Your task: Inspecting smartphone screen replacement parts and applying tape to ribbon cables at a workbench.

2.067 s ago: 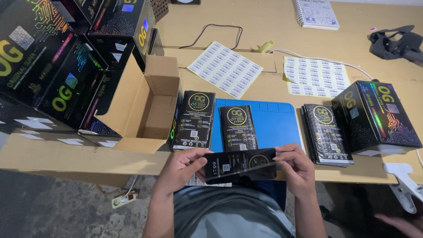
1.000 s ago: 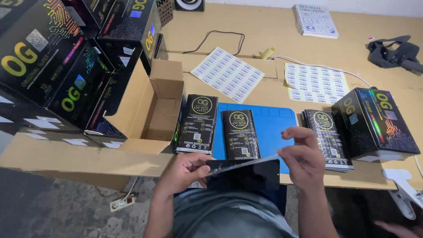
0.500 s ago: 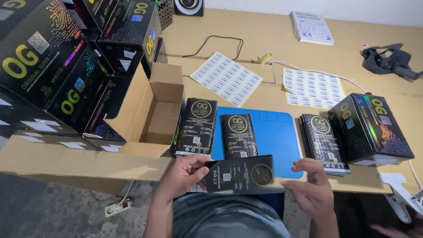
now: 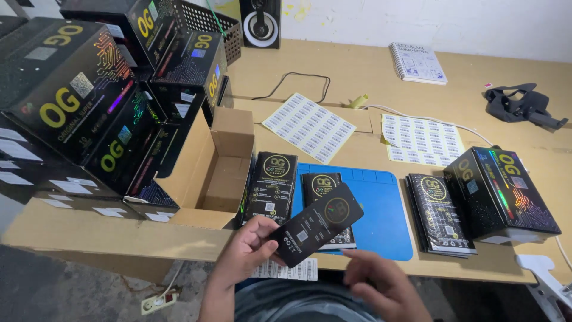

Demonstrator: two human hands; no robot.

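Note:
My left hand (image 4: pixel 247 247) holds a flat black packet (image 4: pixel 316 231) with a gold round emblem, tilted up to the right over the table's front edge. My right hand (image 4: pixel 381 285) hovers just below and right of it, fingers apart, holding nothing. Behind the packet lies another black packet (image 4: pixel 325 188) on a blue mat (image 4: pixel 381 214). A taller stack of black packets (image 4: pixel 271 185) leans beside an open cardboard box (image 4: pixel 214 173). A strip of barcode stickers (image 4: pixel 292 271) hangs at the table edge under my left hand.
Large black display boxes (image 4: pixel 89 107) are piled at the left. A stack of packets (image 4: pixel 440 214) and a black box (image 4: pixel 503 194) sit at the right. Two barcode label sheets (image 4: pixel 310 125) (image 4: pixel 423 140), a notebook (image 4: pixel 419 62), a speaker (image 4: pixel 261 24) and a black tool (image 4: pixel 521 104) lie further back.
My right hand let go of the packet and dropped below it. My left hand now holds the packet alone, turned and tilted up to the right.

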